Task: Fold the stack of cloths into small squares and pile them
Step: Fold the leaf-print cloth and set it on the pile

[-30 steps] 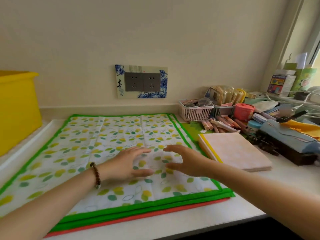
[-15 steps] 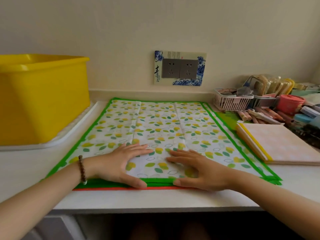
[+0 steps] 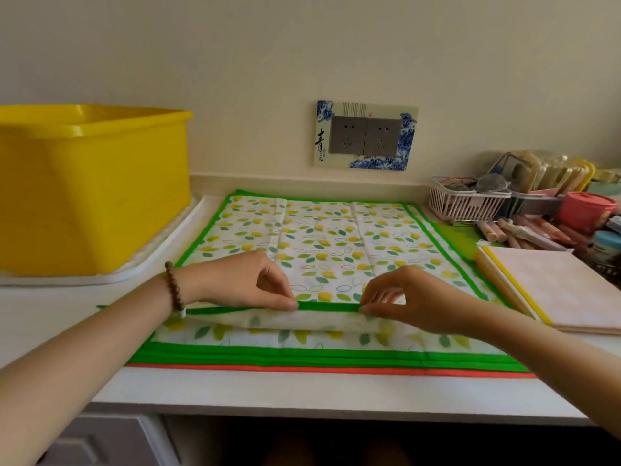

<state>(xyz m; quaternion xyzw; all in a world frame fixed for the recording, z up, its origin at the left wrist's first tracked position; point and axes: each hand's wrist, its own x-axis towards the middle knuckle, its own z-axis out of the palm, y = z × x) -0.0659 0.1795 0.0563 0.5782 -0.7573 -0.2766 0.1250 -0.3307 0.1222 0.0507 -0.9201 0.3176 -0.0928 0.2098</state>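
Cloths [image 3: 319,243] lie stacked flat, folding just starting: left hand [image 3: 245,284] and right hand [image 3: 413,297] pinch the top one's 6 o'clock edge.

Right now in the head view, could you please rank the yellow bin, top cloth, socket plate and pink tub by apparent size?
Joint largest: top cloth and yellow bin, too close to rank; the bin runs off the left edge.
Next: socket plate.
Smallest: pink tub.

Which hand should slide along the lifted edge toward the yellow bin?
The left hand: it pinches the top cloth on the yellow bin side; the right hand pinches it farther right.
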